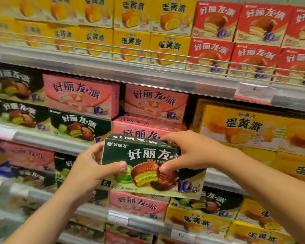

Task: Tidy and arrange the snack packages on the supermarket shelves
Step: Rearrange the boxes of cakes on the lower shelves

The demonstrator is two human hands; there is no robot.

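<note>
Gripping a green box (153, 166) by its short ends, the left hand (88, 170) and right hand (188, 152) hold it level in front of the shelves, long axis running left to right. Just behind sits a pink stack (148, 128); matching green boxes (81, 125) lie up-left, yellow boxes (243, 131) to the right.

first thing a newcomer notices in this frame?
The dark green pie box held in mid-frame, left hand and right hand gripping its two ends in front of the shelves. Behind it sit pink pie boxes; yellow boxes fill the right, red boxes the top right.
</note>
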